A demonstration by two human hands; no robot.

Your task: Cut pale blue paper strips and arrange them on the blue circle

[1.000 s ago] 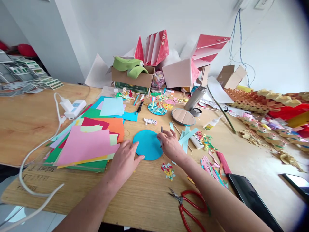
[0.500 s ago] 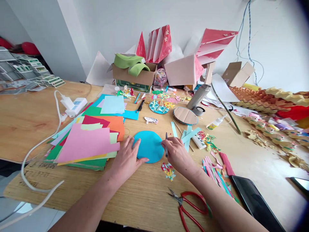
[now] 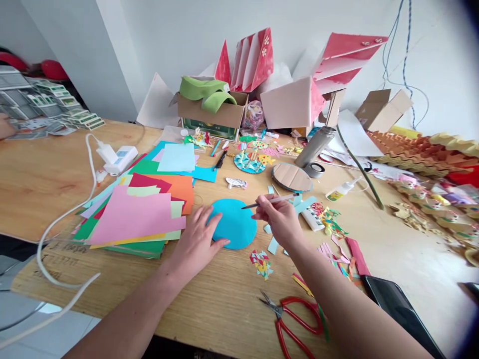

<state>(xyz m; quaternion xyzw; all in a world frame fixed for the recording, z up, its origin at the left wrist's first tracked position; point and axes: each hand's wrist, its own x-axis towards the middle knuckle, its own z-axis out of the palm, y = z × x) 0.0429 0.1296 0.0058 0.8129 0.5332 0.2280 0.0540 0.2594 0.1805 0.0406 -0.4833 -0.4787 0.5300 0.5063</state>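
A round piece of blue paper (image 3: pixel 235 229) lies flat on the table in front of me. My left hand (image 3: pixel 200 232) rests on its left edge, fingers spread. Pinched in my right hand (image 3: pixel 276 217) is a slim pen (image 3: pixel 280 199), tilted nearly level, with its dark tip over the upper right part of the blue disc. Just below the disc sits a small heap of paper snippets (image 3: pixel 262 264). Red-handled scissors (image 3: pixel 292 314) lie with parted blades near the front edge, beside my right forearm.
Stacked coloured paper (image 3: pixel 130 214) stands left, beside a white power strip (image 3: pixel 121 159) and cable. Behind are a decorated disc (image 3: pixel 249 162), a cardboard disc (image 3: pixel 292 178) and a steel flask (image 3: pixel 315 145). To the right are a glue bottle (image 3: pixel 342 190) and a phone (image 3: pixel 396 304).
The pen has swung from upright to nearly level, its tip now over the blue disc. My right hand has shifted slightly right. The left hand still rests on the disc; the view has shifted a little.
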